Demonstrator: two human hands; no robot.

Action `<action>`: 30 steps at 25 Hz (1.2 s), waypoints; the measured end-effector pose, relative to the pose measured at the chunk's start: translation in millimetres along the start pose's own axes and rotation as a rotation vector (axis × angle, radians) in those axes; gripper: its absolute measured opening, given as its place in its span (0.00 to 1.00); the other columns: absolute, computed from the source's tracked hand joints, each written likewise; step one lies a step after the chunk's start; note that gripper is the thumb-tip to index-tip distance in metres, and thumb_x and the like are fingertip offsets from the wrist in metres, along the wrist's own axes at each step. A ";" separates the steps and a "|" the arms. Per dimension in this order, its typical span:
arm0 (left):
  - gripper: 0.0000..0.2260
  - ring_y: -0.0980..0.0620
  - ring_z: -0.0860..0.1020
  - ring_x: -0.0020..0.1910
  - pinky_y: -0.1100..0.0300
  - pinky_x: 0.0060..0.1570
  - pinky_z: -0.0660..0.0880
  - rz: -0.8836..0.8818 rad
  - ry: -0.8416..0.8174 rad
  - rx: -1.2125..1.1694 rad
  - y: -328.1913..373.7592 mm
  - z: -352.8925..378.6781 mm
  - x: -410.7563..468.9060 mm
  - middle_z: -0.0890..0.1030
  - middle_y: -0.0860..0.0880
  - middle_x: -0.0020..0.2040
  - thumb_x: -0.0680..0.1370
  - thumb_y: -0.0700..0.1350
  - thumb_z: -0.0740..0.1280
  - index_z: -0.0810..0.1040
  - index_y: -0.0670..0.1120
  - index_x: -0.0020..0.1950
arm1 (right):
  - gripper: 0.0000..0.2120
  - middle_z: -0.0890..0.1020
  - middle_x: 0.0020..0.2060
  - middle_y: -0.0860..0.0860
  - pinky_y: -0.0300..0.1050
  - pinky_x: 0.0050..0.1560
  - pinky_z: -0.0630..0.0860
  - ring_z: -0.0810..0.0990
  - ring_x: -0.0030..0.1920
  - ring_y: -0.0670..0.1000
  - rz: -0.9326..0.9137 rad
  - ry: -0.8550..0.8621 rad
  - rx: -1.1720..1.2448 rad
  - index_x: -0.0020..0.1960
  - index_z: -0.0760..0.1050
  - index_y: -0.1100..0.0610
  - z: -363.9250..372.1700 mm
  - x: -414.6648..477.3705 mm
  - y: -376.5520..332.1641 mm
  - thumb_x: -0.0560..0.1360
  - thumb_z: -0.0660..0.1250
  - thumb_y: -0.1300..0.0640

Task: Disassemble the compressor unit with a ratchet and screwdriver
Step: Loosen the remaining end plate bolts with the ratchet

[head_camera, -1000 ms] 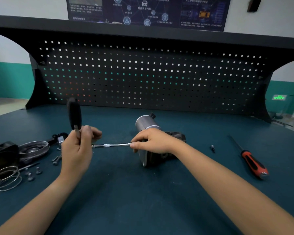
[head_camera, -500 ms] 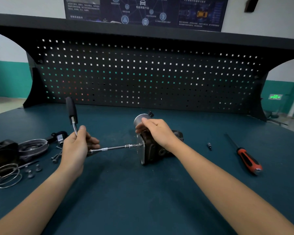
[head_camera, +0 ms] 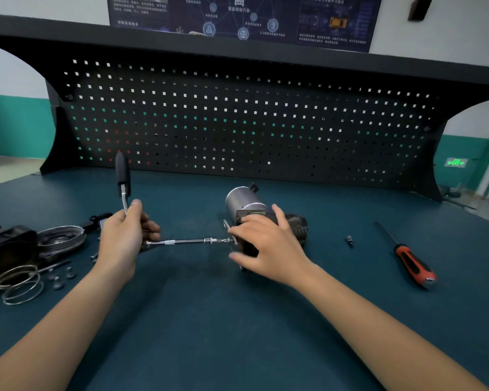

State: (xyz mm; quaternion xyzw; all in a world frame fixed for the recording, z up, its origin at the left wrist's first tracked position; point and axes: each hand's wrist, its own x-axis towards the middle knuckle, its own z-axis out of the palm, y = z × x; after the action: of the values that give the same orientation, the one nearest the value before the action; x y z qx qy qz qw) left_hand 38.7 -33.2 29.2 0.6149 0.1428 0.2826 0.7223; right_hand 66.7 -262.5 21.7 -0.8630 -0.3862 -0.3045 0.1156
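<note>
Compressor unit (head_camera: pixel 239 200) is pressed steady under flat right hand (head_camera: pixel 268 246) — ratchet (head_camera: pixel 178 241) (tip against it) is clenched by left hand (head_camera: pixel 122 241) for turning.

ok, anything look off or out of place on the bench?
Nothing damaged or spilled. Loose screws and rings lie scattered at the left side, and a small bit sits alone between the compressor and the screwdriver. They look easy to lose; otherwise it looks like a normal teardown.

Left housing (head_camera: pixel 6 249) cropped, ratchet (head_camera: pixel 181 241) head hidden
</note>
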 end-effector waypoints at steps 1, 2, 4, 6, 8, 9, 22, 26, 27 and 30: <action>0.16 0.59 0.72 0.18 0.61 0.28 0.69 -0.001 -0.002 0.002 0.6 -0.8 0.5 0.74 0.45 0.31 0.82 0.50 0.56 0.67 0.45 0.36 | 0.16 0.84 0.46 0.50 0.60 0.68 0.45 0.79 0.56 0.50 0.003 0.032 -0.032 0.54 0.81 0.57 1.1 0.1 -2.9 0.68 0.73 0.52; 0.16 0.59 0.72 0.18 0.63 0.26 0.70 -0.003 -0.002 -0.001 1.1 -1.5 1.3 0.74 0.45 0.31 0.82 0.50 0.56 0.67 0.45 0.36 | 0.14 0.84 0.41 0.49 0.64 0.67 0.50 0.81 0.52 0.50 -0.007 0.098 -0.079 0.51 0.82 0.57 2.8 0.8 -6.3 0.67 0.75 0.54; 0.16 0.58 0.72 0.18 0.65 0.24 0.69 -0.010 0.003 -0.001 1.8 -4.5 3.8 0.74 0.46 0.30 0.81 0.50 0.57 0.67 0.45 0.36 | 0.12 0.83 0.33 0.47 0.70 0.60 0.61 0.82 0.44 0.50 -0.034 0.200 -0.172 0.45 0.83 0.56 5.9 3.1 -14.4 0.63 0.77 0.57; 0.16 0.58 0.71 0.18 0.64 0.25 0.68 -0.014 0.006 0.009 3.2 -7.6 7.3 0.75 0.48 0.26 0.81 0.50 0.57 0.67 0.46 0.36 | 0.09 0.81 0.29 0.45 0.71 0.57 0.65 0.82 0.40 0.49 -0.040 0.224 -0.240 0.41 0.83 0.54 7.2 7.0 -18.8 0.61 0.78 0.57; 0.15 0.59 0.70 0.17 0.68 0.21 0.67 -0.022 0.018 -0.010 6.1 -11.4 11.5 0.74 0.52 0.20 0.81 0.50 0.58 0.67 0.46 0.36 | 0.08 0.79 0.27 0.45 0.69 0.56 0.69 0.80 0.37 0.48 -0.051 0.209 -0.343 0.38 0.82 0.52 6.4 9.8 -21.4 0.61 0.78 0.55; 0.15 0.59 0.70 0.16 0.71 0.19 0.65 -0.021 0.035 -0.028 8.1 -13.9 14.0 0.73 0.54 0.19 0.81 0.50 0.58 0.67 0.46 0.35 | 0.08 0.78 0.27 0.45 0.68 0.56 0.70 0.80 0.36 0.48 -0.060 0.186 -0.397 0.38 0.82 0.52 5.1 10.4 -22.7 0.61 0.78 0.54; 0.14 0.59 0.71 0.17 0.64 0.25 0.68 0.063 0.134 -0.065 7.6 -18.9 19.1 0.74 0.53 0.20 0.80 0.50 0.57 0.66 0.46 0.36 | 0.07 0.81 0.42 0.42 0.53 0.61 0.74 0.79 0.43 0.43 -0.377 -0.190 -0.598 0.45 0.82 0.44 19.9 2.5 -54.8 0.68 0.69 0.53; 0.15 0.59 0.72 0.19 0.59 0.30 0.68 0.096 0.117 -0.124 8.8 -8.9 13.3 0.71 0.49 0.29 0.80 0.51 0.55 0.65 0.47 0.35 | 0.17 0.71 0.64 0.53 0.58 0.71 0.50 0.67 0.66 0.54 -0.295 -0.495 -0.374 0.68 0.69 0.54 14.0 3.5 -53.0 0.81 0.52 0.59; 0.13 0.59 0.72 0.21 0.59 0.31 0.69 0.133 0.092 -0.155 12.0 -5.6 8.9 0.69 0.49 0.29 0.80 0.48 0.54 0.65 0.47 0.36 | 0.17 0.71 0.65 0.53 0.57 0.71 0.51 0.67 0.66 0.54 -0.269 -0.460 -0.293 0.68 0.69 0.55 8.7 0.3 -53.5 0.81 0.53 0.58; 0.10 0.61 0.74 0.28 0.63 0.35 0.72 0.566 -0.035 0.084 18.6 4.2 -16.3 0.70 0.48 0.32 0.80 0.41 0.53 0.70 0.45 0.42 | 0.11 0.79 0.57 0.56 0.55 0.60 0.71 0.78 0.57 0.55 -0.303 -0.058 -0.104 0.57 0.79 0.59 -20.6 -16.7 -57.6 0.76 0.64 0.61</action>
State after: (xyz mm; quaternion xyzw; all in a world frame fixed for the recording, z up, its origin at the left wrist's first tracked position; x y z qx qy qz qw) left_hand 23.6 -44.5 45.8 0.6646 -0.0355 0.4559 0.5909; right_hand 6.7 -242.5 25.6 -0.8082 -0.4987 -0.3129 0.0121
